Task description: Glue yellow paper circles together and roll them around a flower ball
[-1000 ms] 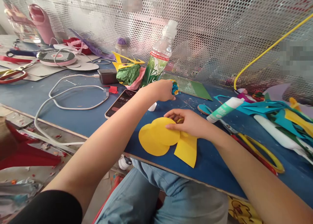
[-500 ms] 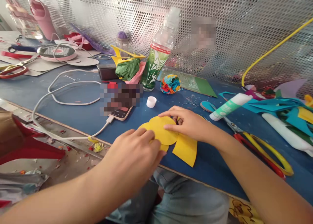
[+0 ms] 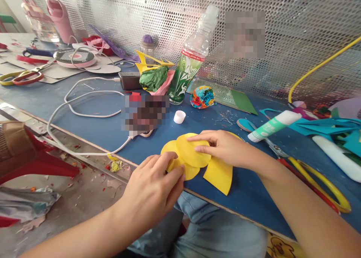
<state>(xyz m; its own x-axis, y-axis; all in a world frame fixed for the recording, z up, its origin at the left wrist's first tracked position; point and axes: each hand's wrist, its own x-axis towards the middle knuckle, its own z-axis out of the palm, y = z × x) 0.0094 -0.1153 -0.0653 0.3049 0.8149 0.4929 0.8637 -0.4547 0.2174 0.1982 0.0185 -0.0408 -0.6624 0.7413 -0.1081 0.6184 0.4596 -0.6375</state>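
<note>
Several rounded yellow paper petals [image 3: 193, 154] overlap like a flower near the table's front edge. My left hand [image 3: 159, 179] is at their lower left side, its fingers bent and thumb and index closed on the paper's edge. Across the upper right of the top petal lies my right hand [image 3: 218, 145], gripping it with the thumb on the paper and the fingers along its far edge. A loose yellow paper strip [image 3: 220, 177] lies under and beside my right hand. Just beyond stands a small white cap [image 3: 179, 117].
A glue stick [image 3: 273, 126] and scissors [image 3: 313, 175] lie to the right. Behind are a green-labelled bottle [image 3: 187, 68], a colourful paper ball [image 3: 202, 97] and a perforated metal screen [image 3: 118, 17]. A white cable [image 3: 84, 154] loops across the left to a phone [image 3: 146, 133].
My left hand has drawn slightly back, baring more of the lower left petals, and its fingers have shifted. My right hand remains on the top petal. The view has moved a little left.
</note>
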